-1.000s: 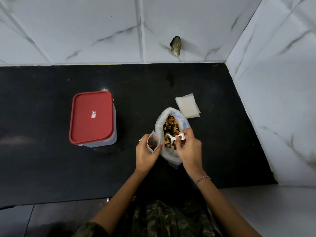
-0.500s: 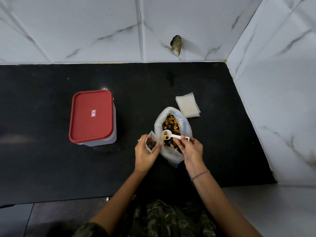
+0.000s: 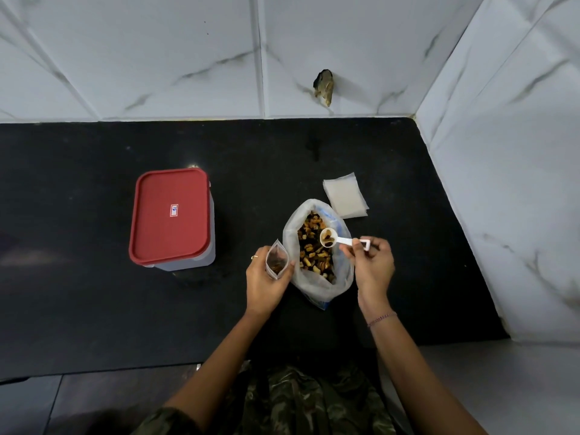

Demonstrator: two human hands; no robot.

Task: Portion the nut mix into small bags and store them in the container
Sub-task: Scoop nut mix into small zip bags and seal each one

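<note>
On the black desk, the left hand is gripping a small bag while the right hand is pinching a scoop of nuts above the big bag; the container is sitting closed, well left.

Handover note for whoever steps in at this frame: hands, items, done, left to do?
Left hand holds the small bag open, partly filled. Right hand pinches the white scoop, loaded, above the big nut mix bag. Empty bags lie stacked behind it. Container stands left, red lid on.
Done: some mix in this bag.
Left: tip the scoop in, seal, fill more bags, open the container, store them.
</note>
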